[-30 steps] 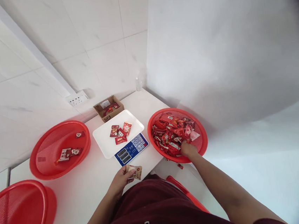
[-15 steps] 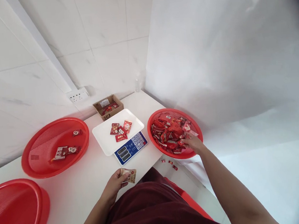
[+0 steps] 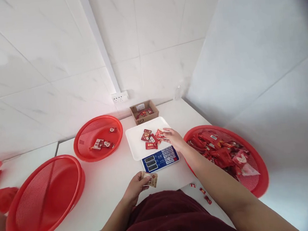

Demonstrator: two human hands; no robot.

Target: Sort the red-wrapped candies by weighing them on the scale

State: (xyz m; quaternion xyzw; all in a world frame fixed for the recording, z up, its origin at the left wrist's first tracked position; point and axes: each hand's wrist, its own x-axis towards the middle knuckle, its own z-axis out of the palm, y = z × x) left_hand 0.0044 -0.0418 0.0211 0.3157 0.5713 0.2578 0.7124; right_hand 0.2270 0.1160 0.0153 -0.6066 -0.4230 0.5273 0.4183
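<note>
My left hand (image 3: 137, 186) is closed on a small tan-gold packet (image 3: 152, 181), held in front of the scale near the table's front edge. Over the white pan (image 3: 136, 153) of a digital scale (image 3: 160, 158), my right hand (image 3: 174, 137) has its fingertips closed on a red-and-white snack packet (image 3: 159, 134). Whether that packet still rests on the pan I cannot tell. Beside it on the pan lie a dark red packet (image 3: 146, 135) and two more red packets (image 3: 150, 145), partly overlapping.
A red basket (image 3: 262, 177) full of red packets stands at right, partly behind my forearm. Another red basket (image 3: 78, 152) holds a few packets; a further red basket (image 3: 79, 184) is nearer left. A cardboard box (image 3: 146, 119) sits behind the scale. Small wrapped pieces (image 3: 202, 190) lie below the table edge.
My right hand has moved left from the full basket to the scale pan. The left hand still holds the tan-gold packet. The view has turned left, showing more of the left side.
</note>
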